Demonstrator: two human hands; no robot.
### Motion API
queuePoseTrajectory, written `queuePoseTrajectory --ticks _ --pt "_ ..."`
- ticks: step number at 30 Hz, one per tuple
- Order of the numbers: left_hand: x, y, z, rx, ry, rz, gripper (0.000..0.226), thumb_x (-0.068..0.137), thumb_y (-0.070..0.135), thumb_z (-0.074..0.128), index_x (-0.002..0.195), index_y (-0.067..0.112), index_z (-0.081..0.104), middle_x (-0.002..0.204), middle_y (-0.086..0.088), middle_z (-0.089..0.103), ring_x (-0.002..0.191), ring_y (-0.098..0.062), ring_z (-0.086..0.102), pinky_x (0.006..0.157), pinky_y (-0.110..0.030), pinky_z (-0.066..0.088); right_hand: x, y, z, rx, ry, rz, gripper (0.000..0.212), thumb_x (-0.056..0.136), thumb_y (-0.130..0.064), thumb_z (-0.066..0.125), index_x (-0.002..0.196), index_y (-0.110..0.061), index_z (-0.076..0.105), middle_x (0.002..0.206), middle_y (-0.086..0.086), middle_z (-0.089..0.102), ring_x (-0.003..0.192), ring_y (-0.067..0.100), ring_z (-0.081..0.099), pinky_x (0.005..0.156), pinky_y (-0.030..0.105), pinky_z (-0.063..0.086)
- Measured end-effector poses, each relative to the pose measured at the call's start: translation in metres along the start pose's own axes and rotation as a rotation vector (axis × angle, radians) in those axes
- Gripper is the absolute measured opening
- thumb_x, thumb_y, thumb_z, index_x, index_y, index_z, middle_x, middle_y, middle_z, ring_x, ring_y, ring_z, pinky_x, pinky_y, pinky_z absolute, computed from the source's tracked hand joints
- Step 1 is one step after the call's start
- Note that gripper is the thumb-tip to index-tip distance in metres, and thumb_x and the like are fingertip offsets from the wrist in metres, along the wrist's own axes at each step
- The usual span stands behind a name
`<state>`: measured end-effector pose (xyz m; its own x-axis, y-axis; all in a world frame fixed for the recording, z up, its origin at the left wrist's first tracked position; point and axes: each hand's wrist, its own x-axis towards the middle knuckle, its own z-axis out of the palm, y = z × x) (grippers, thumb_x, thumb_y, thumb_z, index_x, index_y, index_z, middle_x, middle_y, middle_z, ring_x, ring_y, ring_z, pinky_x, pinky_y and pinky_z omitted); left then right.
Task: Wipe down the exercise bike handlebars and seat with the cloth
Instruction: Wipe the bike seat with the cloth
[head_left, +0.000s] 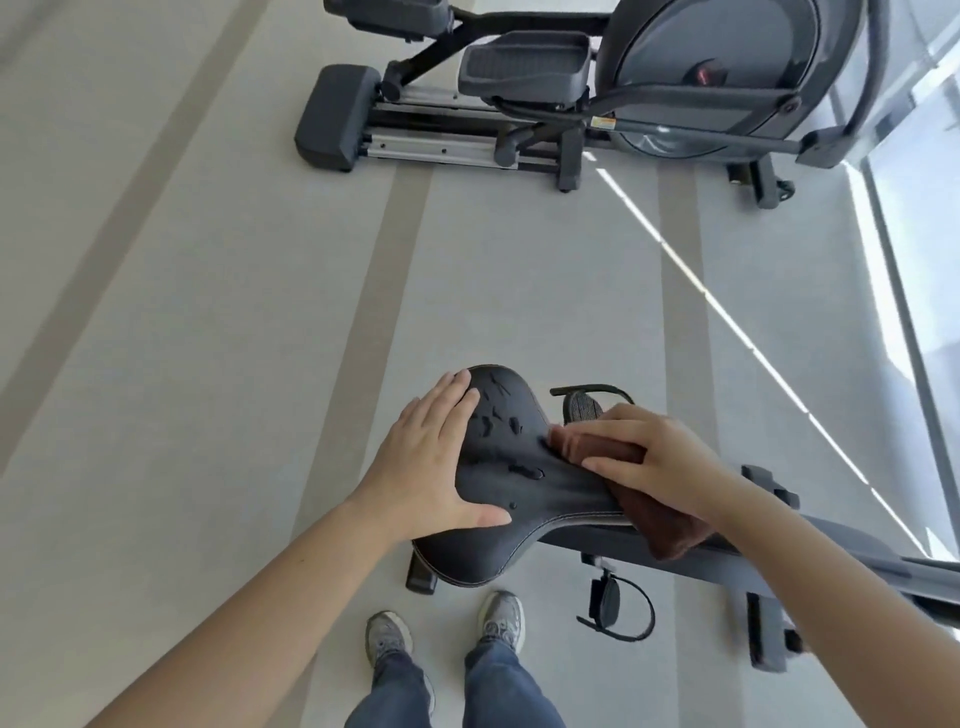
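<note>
Seat: black saddle (498, 483) of the exercise bike, low centre of the view, wide end toward the person, narrow nose pointing right.
Seat surface: dark irregular patches on top; whether wet or worn cannot be told.
Left hand (423, 467): laid flat on the wide end of the seat, fingers straight and together, thumb spread across the top, grasping nothing.
Right hand (662, 467): on the seat's nose, fingers and thumb lightly curled over the cloth, holding it against the seat.
Cloth (667, 530): brown, folded; one end shows between fingers and thumb, the other hangs past the wrist over the near side of the bike. The middle is hidden under the hand.
Bike frame (821, 545): grey beam running right from under the seat, cut off at the right edge; the seat post is hidden by the saddle.
Pedals: far pedal (584, 408) partly covered by the right hand; near pedal (618, 605) with strap, below the frame.
Person: grey shoes (387, 636) and blue trouser legs on the floor (208, 312) below the seat.
Background: an elliptical trainer (571, 88) well apart, its upper part cut off by the top edge.
</note>
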<state>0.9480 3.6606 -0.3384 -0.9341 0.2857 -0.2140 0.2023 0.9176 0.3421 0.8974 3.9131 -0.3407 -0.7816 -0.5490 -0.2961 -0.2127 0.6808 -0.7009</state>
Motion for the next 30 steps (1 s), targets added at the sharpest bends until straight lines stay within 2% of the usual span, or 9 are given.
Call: queuePoseTrajectory --ticks 6,10,13,16,18,22,24,27,30 --pt "0.001 -0.001 0.002 -0.026 0.030 -0.018 0.124 0.050 0.082 0.043 0.144 0.003 0.022 0.154 -0.007 0.009 0.139 -0.012 0.001 0.110 -0.021 -0.005 0.071 -0.031 0.019 0.134 0.178 -0.078 0.039 0.084 -0.024 0.065 0.120 -0.035 0.057 0.102 0.000 0.058 0.100 0.010 0.055 0.089 0.014 0.037" --pt "0.001 0.000 0.002 -0.029 0.037 -0.017 0.124 0.050 0.081 0.045 0.143 0.003 0.023 0.154 -0.007 0.010 0.138 -0.008 -0.001 0.109 -0.018 -0.006 0.070 -0.027 0.020 0.111 0.105 -0.072 0.043 0.085 -0.026 0.064 0.125 -0.034 0.053 0.118 0.001 0.055 0.119 0.010 0.047 0.094 0.010 0.027" --pt "0.001 0.001 0.001 -0.031 0.037 -0.008 0.125 0.049 0.082 0.043 0.145 0.006 0.018 0.153 0.001 0.000 0.135 -0.001 -0.009 0.108 -0.015 -0.010 0.018 -0.006 0.007 0.047 -0.003 -0.099 0.040 0.084 -0.030 0.064 0.120 -0.043 0.055 0.112 -0.006 0.056 0.108 0.002 0.049 0.093 0.010 0.031" --pt "0.002 0.002 0.000 -0.030 0.029 -0.020 0.126 0.046 0.083 0.040 0.146 0.008 0.017 0.153 0.002 -0.002 0.137 -0.005 -0.008 0.109 -0.018 -0.006 -0.005 0.003 0.004 -0.048 0.070 -0.129 0.035 0.080 -0.034 0.065 0.114 -0.040 0.061 0.110 -0.008 0.059 0.099 0.006 0.053 0.087 0.009 0.035" --pt "0.003 0.002 -0.001 -0.022 0.015 -0.031 0.129 0.044 0.084 0.039 0.146 0.010 0.014 0.155 0.001 -0.003 0.140 -0.008 -0.007 0.109 -0.019 -0.005 0.006 -0.003 0.005 -0.016 0.064 -0.102 0.035 0.084 -0.030 0.065 0.116 -0.041 0.059 0.107 -0.007 0.059 0.096 0.007 0.053 0.086 0.014 0.038" --pt "0.005 0.002 -0.003 0.015 0.021 -0.038 0.132 0.042 0.085 0.042 0.147 0.012 0.010 0.155 0.001 -0.004 0.141 -0.012 -0.006 0.108 -0.018 -0.007 0.047 -0.025 0.010 0.027 0.077 -0.083 0.038 0.086 -0.029 0.061 0.123 -0.039 0.055 0.103 -0.007 0.054 0.092 0.006 0.051 0.079 0.003 0.032" --pt "0.004 0.003 -0.003 0.018 0.018 -0.044 0.133 0.040 0.086 0.040 0.147 0.012 0.009 0.155 0.001 -0.003 0.141 -0.012 -0.005 0.108 -0.019 -0.006 0.049 -0.027 0.011 0.037 0.070 -0.062 0.038 0.087 -0.030 0.061 0.123 -0.040 0.054 0.104 -0.007 0.053 0.093 0.007 0.051 0.077 0.008 0.032" --pt "0.004 0.005 -0.005 0.010 0.023 -0.024 0.133 0.041 0.087 0.040 0.146 0.010 0.012 0.156 -0.001 0.000 0.141 -0.015 -0.002 0.108 -0.020 -0.005 0.019 -0.012 0.003 0.018 0.005 0.004 0.035 0.086 -0.031 0.061 0.106 -0.059 0.051 0.099 -0.010 0.057 0.090 0.005 0.052 0.079 0.012 0.036" --pt "0.003 0.007 -0.007 0.012 0.007 -0.007 0.125 0.056 0.076 0.062 0.146 0.009 0.009 0.155 -0.003 -0.003 0.141 -0.016 -0.004 0.110 -0.022 -0.006 -0.019 0.012 -0.005 0.074 0.088 0.158 0.033 0.084 -0.029 0.064 0.091 -0.059 0.053 0.089 -0.014 0.059 0.082 0.008 0.057 0.072 0.010 0.039"
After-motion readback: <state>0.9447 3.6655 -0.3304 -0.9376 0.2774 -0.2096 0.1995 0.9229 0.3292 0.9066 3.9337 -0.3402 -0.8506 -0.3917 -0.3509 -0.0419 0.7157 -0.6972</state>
